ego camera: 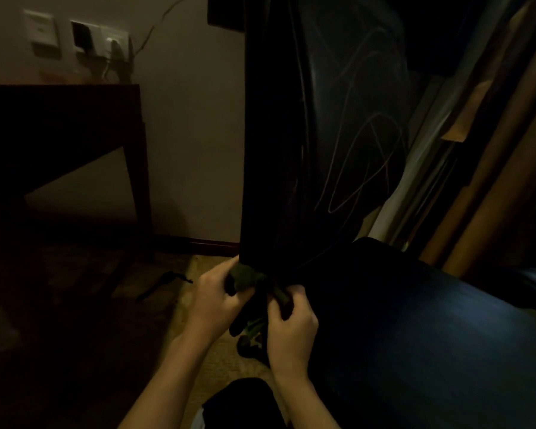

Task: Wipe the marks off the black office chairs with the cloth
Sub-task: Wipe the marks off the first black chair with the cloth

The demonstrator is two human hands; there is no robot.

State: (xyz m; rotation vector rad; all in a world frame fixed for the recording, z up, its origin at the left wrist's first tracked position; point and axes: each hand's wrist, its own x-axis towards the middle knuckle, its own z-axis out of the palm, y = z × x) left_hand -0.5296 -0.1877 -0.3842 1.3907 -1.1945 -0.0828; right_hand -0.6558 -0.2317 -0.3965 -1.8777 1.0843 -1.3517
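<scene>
- Head view, dim room: both hands sit low centre, at the bottom corner of the chair back.
- Left hand [220,292]: fingers curled round a bunched wad of dark green cloth [245,278], pressing it vs. the lower left edge of the black chair back [322,134].
- Right hand [291,329]: just right of the left hand, thumb + fingers pinching another fold of the same cloth; rest of cloth hangs down btw. the two hands, a lighter patch showing near the bottom.
- Chair back stands upright above both hands; thin pale/pinkish scribble marks [362,168] loop over its surface, up and to the right of the hands.
- Chair seat [430,320]: black, w/ bluish sheen, spreads to the right of the right hand.
- Far left of the left hand: dark wooden counter [75,119] vs. the wall; wall sockets [99,37] above it w/ a plug + thin cable.
- On the carpet floor [174,320] just left of the left hand: small dark object [164,284], can't tell what.
- Right of the chair: wooden frame or door edge [508,150], partly in shadow.
- Person's dark-clad knee [239,404] below the forearms, bottom centre.
</scene>
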